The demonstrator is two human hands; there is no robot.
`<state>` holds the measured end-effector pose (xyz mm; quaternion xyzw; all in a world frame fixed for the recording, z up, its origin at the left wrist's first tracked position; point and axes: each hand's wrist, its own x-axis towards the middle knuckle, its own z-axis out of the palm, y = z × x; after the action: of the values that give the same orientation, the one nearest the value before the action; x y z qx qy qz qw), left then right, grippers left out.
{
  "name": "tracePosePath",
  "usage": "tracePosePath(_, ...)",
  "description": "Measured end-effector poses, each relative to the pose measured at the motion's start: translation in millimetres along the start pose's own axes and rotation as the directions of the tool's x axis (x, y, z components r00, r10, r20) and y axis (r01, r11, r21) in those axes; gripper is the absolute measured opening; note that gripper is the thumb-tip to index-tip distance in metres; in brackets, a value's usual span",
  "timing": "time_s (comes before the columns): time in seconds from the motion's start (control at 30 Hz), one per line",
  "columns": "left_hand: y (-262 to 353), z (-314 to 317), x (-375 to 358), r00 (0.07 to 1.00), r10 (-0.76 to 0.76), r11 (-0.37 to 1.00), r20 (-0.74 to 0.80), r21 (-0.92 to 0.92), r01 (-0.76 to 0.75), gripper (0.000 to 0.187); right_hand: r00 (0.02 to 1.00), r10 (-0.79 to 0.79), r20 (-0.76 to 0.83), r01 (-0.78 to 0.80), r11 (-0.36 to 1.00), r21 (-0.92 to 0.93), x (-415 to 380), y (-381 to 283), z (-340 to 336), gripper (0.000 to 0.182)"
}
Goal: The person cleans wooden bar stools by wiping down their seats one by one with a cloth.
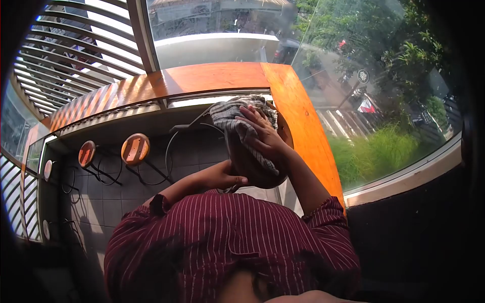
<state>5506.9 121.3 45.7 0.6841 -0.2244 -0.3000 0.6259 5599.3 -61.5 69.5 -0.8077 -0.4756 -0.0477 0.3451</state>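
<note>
The round dark seat (250, 161) is up in the air, just in front of the striped shirt (227, 242) and near the orange counter (298, 121), and my worry is a slip: only the left hand (222, 178) props it from below, so a hard rub from above could tip it down toward the tiled floor (111, 202) or knock it against the counter edge. That left hand cups the seat's lower rim, fingers curled against it, though how firmly I cannot tell. The right hand (265, 136) lies flat with fingers (252, 115) slightly spread, pressing the checked cloth (237, 118) onto the seat's top, with two orange stools (135, 149) standing off to the left.
</note>
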Motion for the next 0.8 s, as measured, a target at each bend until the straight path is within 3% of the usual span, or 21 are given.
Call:
tracePosePath(0.07, 0, 1, 4, 0.999, 0.029, 0.996, 0.033, -0.09, -0.026, 0.051, 0.931, 0.166, -0.326, -0.2, 0.977, -0.072, 12, 56, 1, 0.055)
tracePosePath(0.1, -1, 1, 8, 0.996, 0.068, 0.984, 0.061, -0.17, -0.057, 0.053, 0.843, 0.488, -0.227, -0.483, 0.872, 0.083, 23, 65, -6, 0.057)
tracePosePath(0.17, -7, -3, 11, 0.993, 0.083, 0.979, 0.087, -0.195, -0.064, 0.055, 0.86, 0.376, -0.346, -0.438, 0.891, -0.122, 27, 46, 6, 0.055)
tracePosePath(0.2, -9, -3, 9, 0.993, 0.115, 0.982, 0.033, -0.153, -0.109, 0.054, 0.928, 0.228, -0.294, -0.283, 0.946, -0.159, 23, 34, 15, 0.053)
tracePosePath(0.23, -9, -7, 8, 0.988, 0.151, 0.982, -0.021, -0.111, -0.153, 0.052, 0.97, 0.148, -0.194, -0.161, 0.986, -0.053, 17, 2, 14, 0.051)
tracePosePath(0.27, -6, -12, 3, 1.0, 0.016, 0.986, -0.001, -0.165, -0.016, 0.041, 0.995, 0.009, -0.097, -0.021, 0.992, -0.122, 10, -14, 20, 0.045)
tracePosePath(0.3, -20, -20, 1, 1.0, 0.022, 0.986, -0.004, -0.164, -0.022, 0.041, 0.995, -0.089, -0.033, 0.082, 0.981, -0.176, 2, -37, 15, 0.041)
tracePosePath(0.33, -44, -30, 1, 0.984, 0.177, 0.968, -0.018, -0.177, -0.177, 0.037, 0.983, -0.182, 0.034, 0.185, 0.958, -0.217, -4, -54, 13, 0.037)
tracePosePath(0.37, -41, -31, -2, 0.946, 0.324, 0.927, -0.035, -0.186, -0.324, 0.033, 0.982, -0.186, 0.035, 0.189, 0.959, -0.213, -10, -53, 15, 0.037)
tracePosePath(0.4, -38, -30, -3, 0.937, 0.326, 0.944, -0.127, -0.005, -0.329, 0.022, 0.979, -0.204, 0.012, 0.203, 0.969, -0.142, -18, -49, 16, 0.034)
tracePosePath(0.43, -37, -36, -6, 0.937, 0.321, 0.946, -0.134, -0.004, -0.325, 0.022, 0.976, -0.218, -0.013, 0.217, 0.974, -0.069, -25, -41, 14, 0.03)
tracePosePath(0.5, -36, -45, -15, 0.988, 0.047, 0.882, 0.147, -0.471, 0.028, 0.017, 0.993, -0.058, -0.105, 0.059, 0.998, 0.008, -33, -14, 7, 0.034)
tracePosePath(0.57, -27, -34, -19, 0.995, 0.06, 0.911, 0.083, -0.411, -0.021, 0.019, 0.945, 0.214, -0.247, -0.234, 0.971, -0.054, -32, 21, -3, 0.037)
tracePosePath(0.63, -25, -26, -18, 1.0, 0.001, 0.892, -0.024, -0.453, -0.012, 0.035, 0.82, 0.391, -0.417, -0.457, 0.887, -0.066, -26, 55, -9, 0.038)
tracePosePath(0.7, -25, -20, -9, 0.999, -0.025, 0.898, -0.036, -0.44, 0.007, 0.038, 0.738, 0.506, -0.447, -0.573, 0.82, -0.018, -10, 91, -5, 0.041)
tracePosePath(0.73, -26, -19, -5, 0.998, -0.048, 0.905, -0.049, -0.424, 0.022, 0.041, 0.757, 0.507, -0.412, -0.597, 0.794, -0.119, 3, 79, -5, 0.042)
tracePosePath(0.77, -26, -18, -4, 0.998, -0.05, 0.905, -0.049, -0.426, 0.025, 0.041, 0.791, 0.499, -0.354, -0.553, 0.831, -0.063, 15, 50, -2, 0.04)
tracePosePath(0.8, -26, -19, -3, 0.993, -0.094, 0.897, -0.071, -0.438, 0.053, 0.048, 0.867, 0.328, -0.375, -0.39, 0.915, -0.101, 21, 30, 10, 0.035)
